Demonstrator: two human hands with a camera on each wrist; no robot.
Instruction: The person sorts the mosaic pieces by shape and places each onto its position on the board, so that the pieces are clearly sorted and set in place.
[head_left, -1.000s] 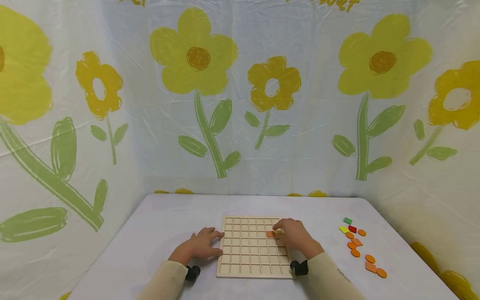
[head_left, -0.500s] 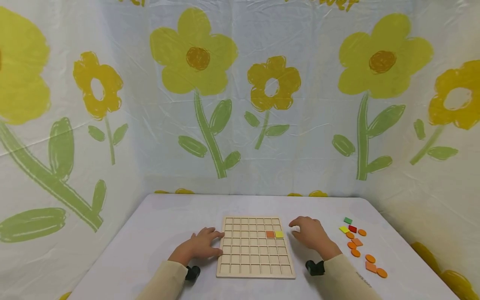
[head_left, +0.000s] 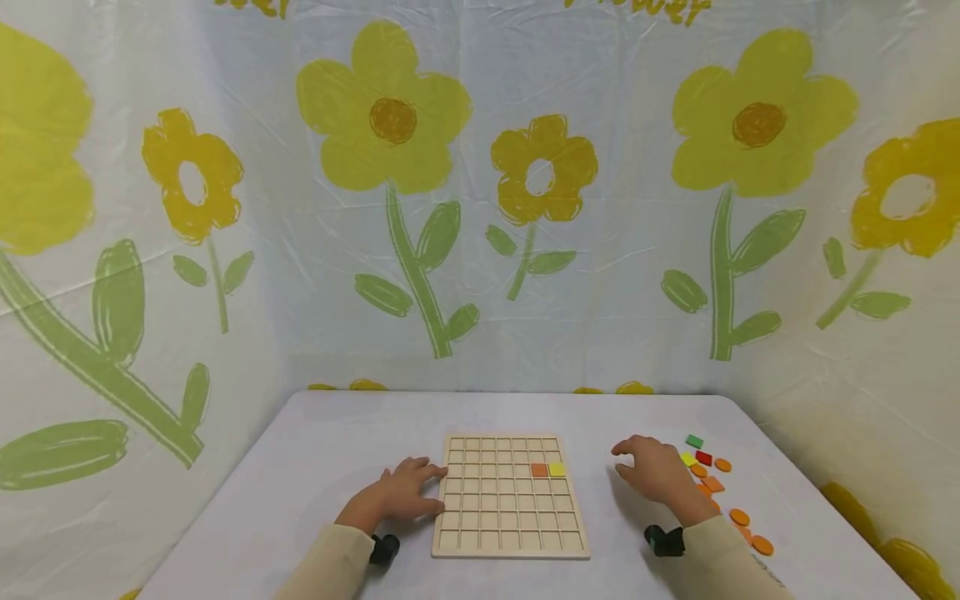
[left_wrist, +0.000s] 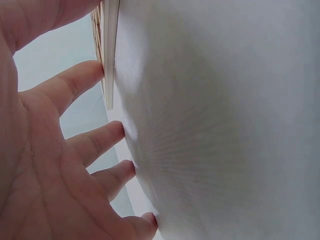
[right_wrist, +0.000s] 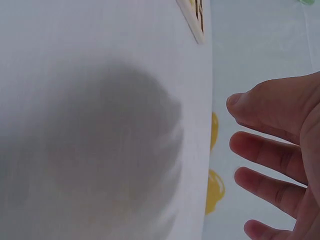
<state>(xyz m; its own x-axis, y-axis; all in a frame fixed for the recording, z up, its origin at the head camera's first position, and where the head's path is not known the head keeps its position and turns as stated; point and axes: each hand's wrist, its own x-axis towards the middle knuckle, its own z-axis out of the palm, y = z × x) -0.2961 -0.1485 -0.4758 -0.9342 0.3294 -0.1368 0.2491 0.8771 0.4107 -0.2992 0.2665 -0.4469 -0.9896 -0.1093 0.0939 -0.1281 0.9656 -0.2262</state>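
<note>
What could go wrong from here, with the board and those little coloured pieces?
In the head view, the right hand and its beige sleeve overlap the scatter of flat orange pieces; if they dip low, they might brush some aside.

The left hand touches the edge of the pale wooden grid board; a push could slide it.

The loose, flat red four-sided tile lies close to other pieces, so fingers picking it up may nudge a neighbour.

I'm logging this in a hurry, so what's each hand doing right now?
Left hand: open, touching the left edge of the pale wooden rectangular grid board.
Right hand: open, holding nothing, above the white cloth-covered table.
</note>
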